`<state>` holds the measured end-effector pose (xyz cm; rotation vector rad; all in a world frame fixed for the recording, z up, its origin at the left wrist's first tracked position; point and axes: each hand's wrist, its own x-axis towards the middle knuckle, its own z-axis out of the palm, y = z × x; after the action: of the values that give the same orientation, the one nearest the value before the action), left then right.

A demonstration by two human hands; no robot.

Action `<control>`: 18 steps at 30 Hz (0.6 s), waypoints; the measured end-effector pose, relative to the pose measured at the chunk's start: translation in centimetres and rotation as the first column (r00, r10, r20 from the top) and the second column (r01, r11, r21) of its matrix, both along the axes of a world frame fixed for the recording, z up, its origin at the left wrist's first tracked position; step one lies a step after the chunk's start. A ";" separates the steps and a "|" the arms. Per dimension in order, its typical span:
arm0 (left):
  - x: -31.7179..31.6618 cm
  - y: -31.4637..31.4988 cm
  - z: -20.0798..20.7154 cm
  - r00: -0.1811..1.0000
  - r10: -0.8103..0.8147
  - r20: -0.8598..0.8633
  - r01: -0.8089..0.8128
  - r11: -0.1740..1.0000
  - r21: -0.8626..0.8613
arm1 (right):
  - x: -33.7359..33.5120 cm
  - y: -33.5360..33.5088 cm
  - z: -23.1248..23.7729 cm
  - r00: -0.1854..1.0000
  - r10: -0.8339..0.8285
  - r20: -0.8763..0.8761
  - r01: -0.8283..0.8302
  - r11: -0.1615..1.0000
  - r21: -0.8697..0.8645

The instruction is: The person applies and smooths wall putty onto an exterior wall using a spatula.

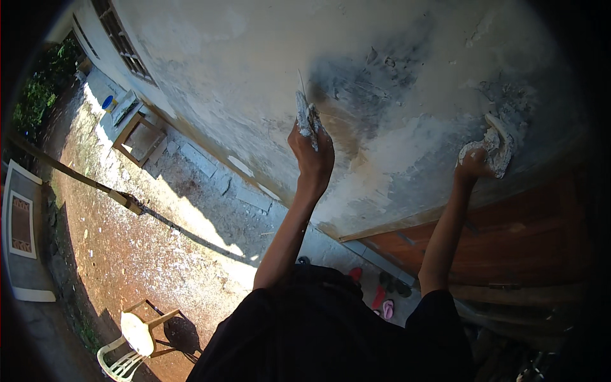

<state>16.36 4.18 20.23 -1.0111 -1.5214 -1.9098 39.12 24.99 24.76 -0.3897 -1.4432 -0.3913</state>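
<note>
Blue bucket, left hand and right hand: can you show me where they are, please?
Left hand (pixel 313 155): head view, on the back of the hand.
Right hand (pixel 473 163): head view, on bare skin near the wrist.
Blue bucket (pixel 107 102): head view, on its blue side.

the ground (pixel 108 254) is brown earth, strewn with pale flecks. toward its near left corner stands a chair (pixel 139 334) with a pale seat. along its right edge runs a grey paved strip (pixel 331 248). near the strip's near end lie a pink sandal (pixel 388 309) and red footwear (pixel 379 297); flat slabs (pixel 254 198) lie farther along. toward the far end stand a wooden box (pixel 141 137) and, just beyond, a blue bucket (pixel 109 102).
</note>
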 end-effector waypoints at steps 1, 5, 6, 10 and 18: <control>0.2 1.2 0.1 0.995 -0.088 0.052 0.093 0.991 -0.097 | -0.6 -0.6 0.6 0.999 0.030 -0.016 -0.030 1.000 0.006; 5.8 4.7 -1.1 0.976 -0.216 0.039 0.219 0.966 -0.133 | -2.1 -1.9 2.6 0.988 0.137 -0.074 -0.134 0.990 0.045; 7.6 4.7 -1.5 0.969 -0.248 -0.008 0.245 0.961 -0.126 | -2.2 -2.2 2.7 0.984 0.159 -0.085 -0.155 0.987 0.051; 12.0 1.7 -1.5 0.900 -0.428 0.079 0.435 0.883 -0.177 | -2.6 -3.0 2.8 0.964 0.239 -0.118 -0.233 0.970 0.069; -0.2 -0.4 2.9 0.989 0.124 -0.084 -0.119 0.991 0.067 | -2.5 -3.5 3.8 0.990 0.140 0.001 -0.140 0.988 0.071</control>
<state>16.14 3.73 23.16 -0.9408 -1.4324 -1.7929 36.60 21.51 28.60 -0.2299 -1.4392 -0.3267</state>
